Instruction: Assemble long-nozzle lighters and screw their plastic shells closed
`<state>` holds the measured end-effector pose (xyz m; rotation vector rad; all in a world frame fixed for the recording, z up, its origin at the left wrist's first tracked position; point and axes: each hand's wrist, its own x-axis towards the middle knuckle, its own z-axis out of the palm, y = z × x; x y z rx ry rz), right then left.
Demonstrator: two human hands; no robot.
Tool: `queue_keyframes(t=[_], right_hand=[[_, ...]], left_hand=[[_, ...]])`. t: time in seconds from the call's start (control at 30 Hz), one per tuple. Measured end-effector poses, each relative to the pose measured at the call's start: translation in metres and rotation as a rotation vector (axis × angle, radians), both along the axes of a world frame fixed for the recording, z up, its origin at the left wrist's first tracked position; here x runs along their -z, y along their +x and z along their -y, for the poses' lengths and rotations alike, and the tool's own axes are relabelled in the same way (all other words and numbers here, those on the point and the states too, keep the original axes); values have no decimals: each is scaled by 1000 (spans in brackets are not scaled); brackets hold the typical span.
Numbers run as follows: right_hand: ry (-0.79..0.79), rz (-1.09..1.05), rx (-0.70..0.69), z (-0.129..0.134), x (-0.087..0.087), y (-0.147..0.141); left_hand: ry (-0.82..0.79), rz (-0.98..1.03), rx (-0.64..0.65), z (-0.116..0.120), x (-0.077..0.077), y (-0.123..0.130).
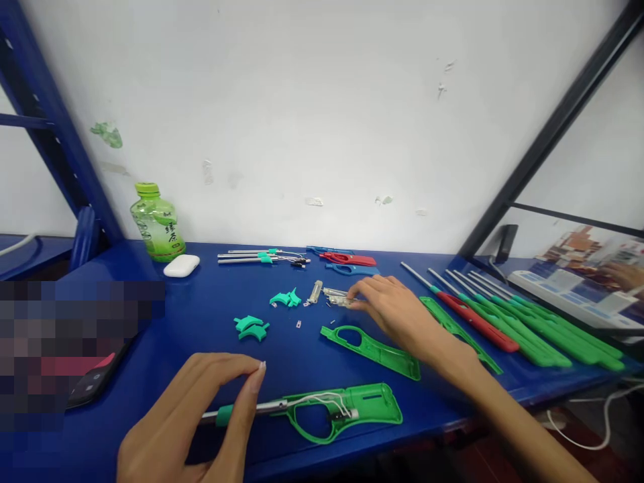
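Note:
My left hand (201,409) is closed in a pinch at the front, thumb and forefinger together. A tiny pale tip shows there; I cannot tell whether it is a part or a nail. Under that hand lies a metal lighter tube (272,406) with a teal collar, set into a green lighter shell half (375,402) with white wires and a black-and-white igniter. Farther back, my right hand (387,305) has its fingers closed at the right end of several clear fuel tanks (338,299). Its fingertips are partly hidden. An empty green shell half (387,355) lies below its wrist.
Teal triggers (251,327) and small pieces lie mid-table. Tubes with wires (246,258) and red and blue shells (352,259) lie behind. Several assembled lighters (533,329) line the right. A bottle (158,225), white case (182,265) and phone (95,379) are left.

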<state>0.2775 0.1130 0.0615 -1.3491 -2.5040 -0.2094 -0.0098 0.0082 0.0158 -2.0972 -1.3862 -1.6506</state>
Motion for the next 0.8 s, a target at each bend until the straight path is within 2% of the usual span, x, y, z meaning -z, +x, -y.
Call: queue_keyframes(t=[0.07,0.17,0.3,0.4,0.6,0.8], right_hand=[[-7,-120,-31,18,-5,-2],[-76,-441,-128,53,-9,-16],[-146,-525,-175,86,-6,-43],[-148,-542,-192,94,0,-54],[-184,-538,-217,98,5,-58],[-196,-539,-224,99,3,-62]], left_hand=[[-3,-7,6,0,0,-1],[18,-25,-8,0,1,3],[133,-136,18,-3,5,7],[172,-289,36,-6,13,2],[124,-463,51,-7,30,-15],[124,-568,39,-5,33,-20]])
